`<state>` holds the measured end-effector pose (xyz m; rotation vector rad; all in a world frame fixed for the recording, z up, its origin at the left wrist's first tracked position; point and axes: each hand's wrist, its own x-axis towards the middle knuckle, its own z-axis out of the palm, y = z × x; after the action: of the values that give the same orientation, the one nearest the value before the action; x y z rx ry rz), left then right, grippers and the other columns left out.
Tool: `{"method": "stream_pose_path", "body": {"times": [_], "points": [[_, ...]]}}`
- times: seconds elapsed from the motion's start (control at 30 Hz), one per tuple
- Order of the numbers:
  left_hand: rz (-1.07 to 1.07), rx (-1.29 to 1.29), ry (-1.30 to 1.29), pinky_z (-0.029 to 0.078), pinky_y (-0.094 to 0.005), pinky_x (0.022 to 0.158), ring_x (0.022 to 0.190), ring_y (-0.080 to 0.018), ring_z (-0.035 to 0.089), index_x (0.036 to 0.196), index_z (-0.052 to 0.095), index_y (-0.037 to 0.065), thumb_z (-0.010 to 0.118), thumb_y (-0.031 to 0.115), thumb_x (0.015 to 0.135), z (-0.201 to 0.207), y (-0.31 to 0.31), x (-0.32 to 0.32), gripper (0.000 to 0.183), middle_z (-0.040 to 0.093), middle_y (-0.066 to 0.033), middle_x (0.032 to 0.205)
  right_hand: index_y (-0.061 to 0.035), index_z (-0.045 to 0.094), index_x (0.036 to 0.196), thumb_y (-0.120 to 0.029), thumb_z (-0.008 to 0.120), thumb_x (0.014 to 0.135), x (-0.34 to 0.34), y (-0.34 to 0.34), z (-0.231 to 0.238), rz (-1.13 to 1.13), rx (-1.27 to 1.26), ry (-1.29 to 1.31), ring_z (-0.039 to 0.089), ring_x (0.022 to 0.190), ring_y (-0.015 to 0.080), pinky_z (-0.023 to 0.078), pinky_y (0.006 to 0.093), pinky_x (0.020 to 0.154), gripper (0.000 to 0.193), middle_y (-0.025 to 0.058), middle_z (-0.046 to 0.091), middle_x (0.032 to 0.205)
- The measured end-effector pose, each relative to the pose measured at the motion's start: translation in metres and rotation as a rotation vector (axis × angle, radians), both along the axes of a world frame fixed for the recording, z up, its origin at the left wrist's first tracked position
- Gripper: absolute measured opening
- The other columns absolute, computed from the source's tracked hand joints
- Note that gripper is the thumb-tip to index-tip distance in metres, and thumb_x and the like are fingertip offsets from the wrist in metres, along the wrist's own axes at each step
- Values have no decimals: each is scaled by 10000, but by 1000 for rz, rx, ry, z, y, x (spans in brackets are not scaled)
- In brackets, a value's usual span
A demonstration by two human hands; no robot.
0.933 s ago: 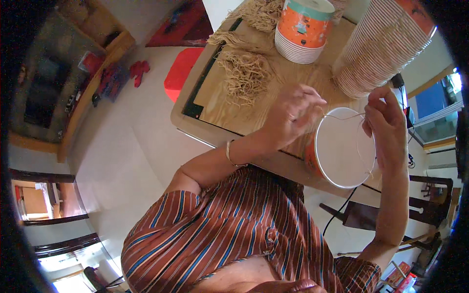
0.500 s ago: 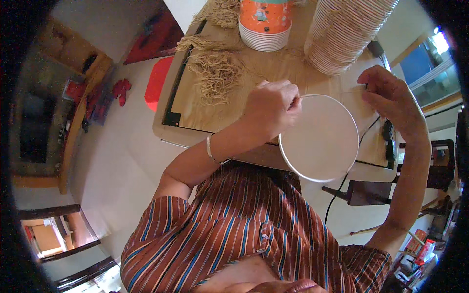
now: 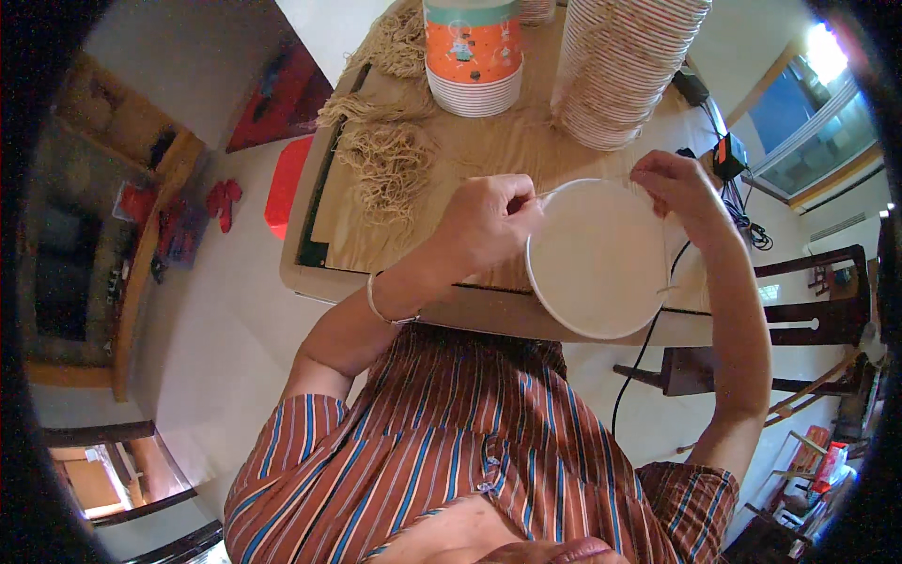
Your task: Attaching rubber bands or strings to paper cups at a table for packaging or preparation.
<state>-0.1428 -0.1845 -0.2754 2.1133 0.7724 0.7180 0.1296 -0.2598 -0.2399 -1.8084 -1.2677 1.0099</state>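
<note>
A round paper tub (image 3: pixel 599 263) with a white rim faces me with its pale inside, in front of the table's near edge. My left hand (image 3: pixel 493 221) is closed at its upper left rim, the thumb and fingers pinched there. Beyond the upper right rim, my right hand (image 3: pixel 678 193) is closed in a pinch with a thin string (image 3: pixel 665 246) hanging from the fingers. A short string end shows by the tub's right rim. How the string passes through or round the tub cannot be made out.
Loose tan strings (image 3: pixel 385 169) lie in bunches on the table (image 3: pixel 489 155), left of an orange-patterned stack of tubs (image 3: pixel 474 70). A tall stack of white-rimmed tubs (image 3: pixel 620 70) with strings hanging on it stands farther right. A black cable (image 3: pixel 631 376) hangs near a dark wooden chair (image 3: pixel 817 324).
My right hand has come in leftward and down, close to the tub's rim. The tub and my left hand have shifted slightly left. The whole view has turned a little.
</note>
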Motion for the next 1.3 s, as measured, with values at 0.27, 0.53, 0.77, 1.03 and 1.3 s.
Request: {"method": "stream_pose_path", "body": {"times": [0.27,0.53,0.77,1.03,1.3], "points": [[-2,-563,-70,456,-310,532,541,-116,536,714,627,3,556,197,871,-14,6,-12,261,575,-57,573,-9,656,1031,-159,603,861,-23,-5,-55,33,-31,577,622,824,145,507,311,720,233,42,670,916],[53,-206,-198,472,-276,598,651,-108,545,1015,596,21,633,149,866,-30,8,0,200,595,-40,770,-41,593,866,-188,611,898,17,-42,2,-294,199,-55,493,580,86,397,266,499,151,-18,521,664],[30,28,-85,485,-305,574,609,-140,577,1025,591,22,676,183,840,-1,-13,2,259,586,-63,726,-41,516,807,-272,690,824,-51,-105,50,3,48,-968,596,659,317,472,401,581,290,131,605,740],[-8,-30,-79,481,-296,564,599,-117,583,950,595,28,650,190,872,-4,-18,10,188,619,-72,693,-16,505,720,-210,609,890,-22,-119,-1,-124,-7,-525,517,509,203,398,341,492,278,78,526,580],[18,-153,-131,507,-270,628,680,-98,613,949,605,20,634,174,887,-7,-22,12,168,659,-69,766,-98,549,911,-286,499,979,-52,-129,-44,-522,233,712,527,554,42,416,204,440,206,-29,568,706]]}}
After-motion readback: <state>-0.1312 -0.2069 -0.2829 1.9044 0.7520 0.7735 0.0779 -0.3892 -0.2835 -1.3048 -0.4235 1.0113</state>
